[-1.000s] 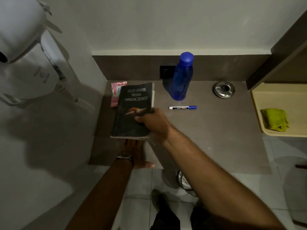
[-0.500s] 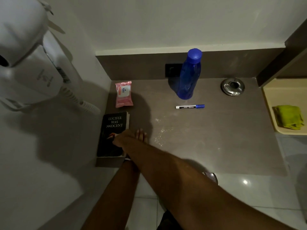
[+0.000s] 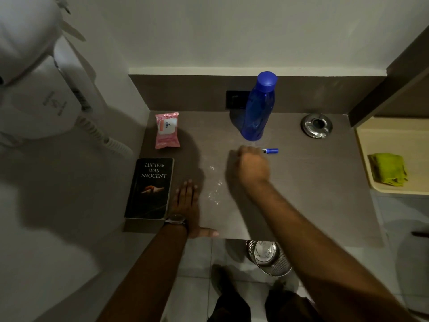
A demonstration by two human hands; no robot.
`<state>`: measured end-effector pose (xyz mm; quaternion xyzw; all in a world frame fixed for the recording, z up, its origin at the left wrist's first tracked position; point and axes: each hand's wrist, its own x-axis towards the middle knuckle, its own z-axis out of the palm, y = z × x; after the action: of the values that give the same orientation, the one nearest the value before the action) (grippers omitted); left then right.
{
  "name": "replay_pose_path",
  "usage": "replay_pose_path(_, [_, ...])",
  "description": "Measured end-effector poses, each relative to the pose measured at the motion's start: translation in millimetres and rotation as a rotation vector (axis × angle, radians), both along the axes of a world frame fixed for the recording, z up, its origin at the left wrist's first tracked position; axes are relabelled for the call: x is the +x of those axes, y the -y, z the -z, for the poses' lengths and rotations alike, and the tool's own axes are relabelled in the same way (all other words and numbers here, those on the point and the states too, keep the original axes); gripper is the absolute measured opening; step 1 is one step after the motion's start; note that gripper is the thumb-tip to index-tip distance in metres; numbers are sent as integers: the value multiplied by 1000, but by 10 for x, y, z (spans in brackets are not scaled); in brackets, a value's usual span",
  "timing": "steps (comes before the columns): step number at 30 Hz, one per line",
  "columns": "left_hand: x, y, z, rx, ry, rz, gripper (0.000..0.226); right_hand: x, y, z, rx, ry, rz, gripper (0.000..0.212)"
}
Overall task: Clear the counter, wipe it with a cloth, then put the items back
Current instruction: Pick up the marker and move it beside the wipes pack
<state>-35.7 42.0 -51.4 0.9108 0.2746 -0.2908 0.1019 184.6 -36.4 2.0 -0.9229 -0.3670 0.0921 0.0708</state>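
Note:
A black book (image 3: pixel 151 189) lies flat at the front left of the brown counter (image 3: pixel 313 194). My left hand (image 3: pixel 185 205) rests flat beside it, palm down, holding nothing. My right hand (image 3: pixel 251 165) hovers curled over a white marker (image 3: pixel 271 151), and only the blue cap shows past the knuckles. Whether the fingers grip the marker is hidden. A blue bottle (image 3: pixel 258 108) stands just behind it. A pink wipes pack (image 3: pixel 167 131) lies at the back left. A green cloth (image 3: pixel 387 169) lies on the beige shelf (image 3: pixel 394 135) at the right.
A metal ashtray (image 3: pixel 316 125) sits at the back right of the counter. White specks (image 3: pixel 214 189) dot the surface between my hands. A wall hair dryer (image 3: pixel 34 77) hangs at the left. A metal bin (image 3: pixel 269 259) stands on the floor under the counter's front edge.
My right hand set the book down at the front left, let go of it, and moved right onto the marker. My left hand stayed on the counter.

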Motion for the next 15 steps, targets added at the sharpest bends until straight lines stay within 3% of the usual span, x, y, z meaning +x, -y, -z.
replay_pose_path(2, [-12, 8, 23, 36, 15, 19, 167, 450, 269, 92, -89, 64, 61, 33])
replay_pose_path(6, [-2, -13, 46, 27, 3, 31, 168, 818, 604, 319, -119, 136, -29, 39])
replay_pose_path(12, [2, -12, 53, 30, -2, 41, 168, 1020, 708, 414, -97, 150, -163, 33])
replay_pose_path(15, [3, -13, 60, 28, -2, 36, 168, 755, 579, 345, 56, -5, -129, 30])
